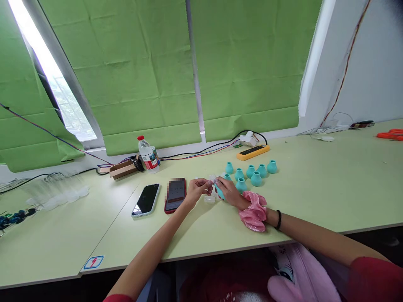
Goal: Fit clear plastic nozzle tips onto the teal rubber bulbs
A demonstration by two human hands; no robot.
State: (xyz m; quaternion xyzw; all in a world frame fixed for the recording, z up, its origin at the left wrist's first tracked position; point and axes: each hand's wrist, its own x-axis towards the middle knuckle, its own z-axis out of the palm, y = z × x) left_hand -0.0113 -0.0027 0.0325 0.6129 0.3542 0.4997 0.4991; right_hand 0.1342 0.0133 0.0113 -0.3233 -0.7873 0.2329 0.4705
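Observation:
My right hand (pixel 230 192) is closed around a small teal bulb-shaped piece (pixel 219 192) with a short neck, partly hidden by the fingers. My left hand (pixel 199 189) is pinched close beside it, thumb and finger together; what they hold is too small to make out. Clear plastic pieces (pixel 209 199) lie on the table just under the hands. Several more teal bulb-shaped pieces (pixel 256 179) stand upright on the table beyond and to the right of my right hand.
Left of my hands lie a red-edged phone (pixel 175 195) and a pale-cased phone (pixel 146 200). Behind stand a red-capped bottle (pixel 148 156), a cardboard box (pixel 123 168) and a yellow device (pixel 253 152). Cables run along the wall. Clear plastic items (pixel 63 191) sit far left, orange scissors (pixel 390 134) far right.

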